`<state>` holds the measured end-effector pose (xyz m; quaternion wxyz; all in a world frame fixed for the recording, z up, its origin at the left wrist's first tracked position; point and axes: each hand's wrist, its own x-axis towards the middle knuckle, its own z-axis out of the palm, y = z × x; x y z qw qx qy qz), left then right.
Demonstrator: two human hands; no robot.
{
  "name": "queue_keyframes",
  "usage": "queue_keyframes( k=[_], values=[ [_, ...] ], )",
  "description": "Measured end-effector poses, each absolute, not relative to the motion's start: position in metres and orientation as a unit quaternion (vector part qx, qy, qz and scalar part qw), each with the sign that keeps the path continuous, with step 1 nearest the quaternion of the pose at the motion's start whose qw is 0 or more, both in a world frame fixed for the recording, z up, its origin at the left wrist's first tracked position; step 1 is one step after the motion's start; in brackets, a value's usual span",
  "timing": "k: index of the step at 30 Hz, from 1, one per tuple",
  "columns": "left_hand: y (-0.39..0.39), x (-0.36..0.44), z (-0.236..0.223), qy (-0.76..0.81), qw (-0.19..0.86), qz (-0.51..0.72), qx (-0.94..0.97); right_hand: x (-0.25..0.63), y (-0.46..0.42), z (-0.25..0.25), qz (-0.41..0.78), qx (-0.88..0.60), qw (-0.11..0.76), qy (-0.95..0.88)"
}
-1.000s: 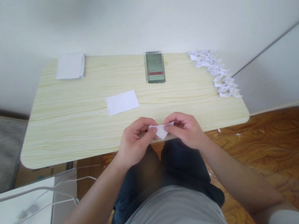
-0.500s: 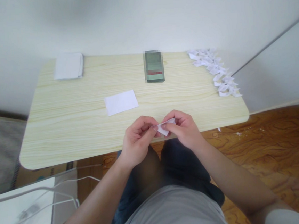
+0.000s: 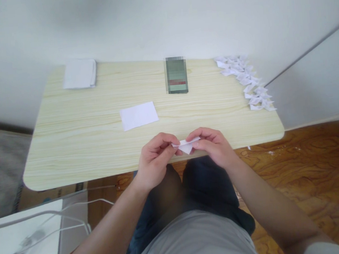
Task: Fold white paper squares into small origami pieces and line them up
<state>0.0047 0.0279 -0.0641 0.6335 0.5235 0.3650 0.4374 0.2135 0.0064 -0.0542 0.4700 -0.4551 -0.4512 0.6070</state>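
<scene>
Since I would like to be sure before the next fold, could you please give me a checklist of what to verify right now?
1. Both hands on the folded paper: ok, the left hand and right hand pinch it from either side.
2. Paper held free of the table: ok, it hangs at the near edge, above the lap.
3. Creases sharp and lined up: cannot tell, the fingers cover most of it.
4. Next sheet within reach: ok, it lies flat just beyond the hands.
5. Finished pieces out of the way: ok, they sit along the far right edge.
6. Phone clear of the hands: ok, it lies at the far edge.
</scene>
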Motion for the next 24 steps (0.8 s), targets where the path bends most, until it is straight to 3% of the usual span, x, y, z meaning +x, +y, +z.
queue_keyframes(
  k=[9, 14, 19, 24],
  values=[
    [0.0264, 0.0036, -0.0655, 0.367, 0.615, 0.430, 0.549, 0.2139, 0.0026, -0.0578, 0.526, -0.498, 0.506, -0.468],
    [0.0279, 0.0094, -0.0653, 0.390, 0.597, 0.418, 0.563, 0.2165, 0.0006, -0.0548, 0.487, -0.528, 0.472, -0.511],
    [0.0313, 0.0126, -0.0598, 0.412, 0.603, 0.350, 0.587, 0.2163, -0.0002, -0.0540, 0.498, -0.516, 0.475, -0.510],
    [0.0363, 0.0124, -0.0581, 0.429, 0.568, 0.357, 0.604, 0.2151, 0.0047, -0.0501, 0.497, -0.498, 0.501, -0.504]
  ],
)
